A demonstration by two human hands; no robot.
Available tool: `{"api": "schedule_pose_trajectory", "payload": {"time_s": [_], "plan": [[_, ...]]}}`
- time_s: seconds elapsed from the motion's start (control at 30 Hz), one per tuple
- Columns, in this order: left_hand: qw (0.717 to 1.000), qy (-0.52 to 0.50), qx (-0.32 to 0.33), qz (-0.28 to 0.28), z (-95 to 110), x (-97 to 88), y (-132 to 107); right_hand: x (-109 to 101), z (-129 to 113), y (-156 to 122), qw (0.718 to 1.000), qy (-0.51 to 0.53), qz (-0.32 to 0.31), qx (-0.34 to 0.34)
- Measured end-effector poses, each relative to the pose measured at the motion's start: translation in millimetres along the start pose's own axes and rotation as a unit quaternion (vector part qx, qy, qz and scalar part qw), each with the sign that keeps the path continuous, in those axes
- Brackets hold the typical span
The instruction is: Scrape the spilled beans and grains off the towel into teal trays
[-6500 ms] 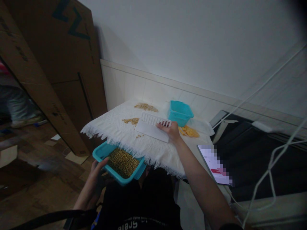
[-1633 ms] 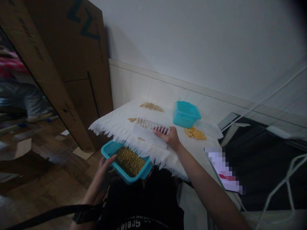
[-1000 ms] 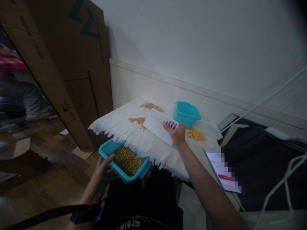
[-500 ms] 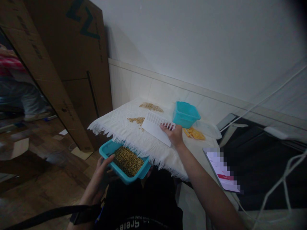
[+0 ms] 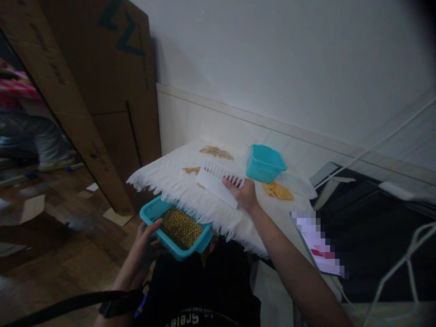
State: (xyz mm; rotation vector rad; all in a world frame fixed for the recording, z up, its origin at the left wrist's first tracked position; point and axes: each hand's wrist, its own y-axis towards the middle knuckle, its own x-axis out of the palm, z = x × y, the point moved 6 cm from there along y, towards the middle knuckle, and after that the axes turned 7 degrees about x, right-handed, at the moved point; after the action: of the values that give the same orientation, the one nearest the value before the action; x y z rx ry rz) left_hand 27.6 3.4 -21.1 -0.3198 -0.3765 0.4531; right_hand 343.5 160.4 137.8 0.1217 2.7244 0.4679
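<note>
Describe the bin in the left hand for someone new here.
Find the white-draped table. Below its fringed front edge, the left hand grips a turquoise bin. Unlike the other bin, which stands on the table, it shows round yellowish beans inside.

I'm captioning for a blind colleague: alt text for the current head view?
A left hand holds a teal rectangular plastic tub of round yellowish beans by a fringed white tablecloth, over which the right hand grips a flat white slotted tool.

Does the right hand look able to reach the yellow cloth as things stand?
Probably yes: the yellow cloth lies close beside the right hand with nothing visible between them, but that hand holds the white slotted piece.
</note>
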Motion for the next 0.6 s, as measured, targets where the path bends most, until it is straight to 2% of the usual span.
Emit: {"api": "schedule_pose_trajectory", "payload": {"time_s": [0.33, 0.6], "plan": [[1.000, -0.011, -0.002, 0.028, 16, -2.7, -7, 10, -6, -11, 0.999, 0.018, -0.034, 0.027], [0.999, -0.004, -0.004, 0.041, 16, -9.3, -2, 24, -17, -21, 0.991, 0.074, -0.106, 0.040]]}}
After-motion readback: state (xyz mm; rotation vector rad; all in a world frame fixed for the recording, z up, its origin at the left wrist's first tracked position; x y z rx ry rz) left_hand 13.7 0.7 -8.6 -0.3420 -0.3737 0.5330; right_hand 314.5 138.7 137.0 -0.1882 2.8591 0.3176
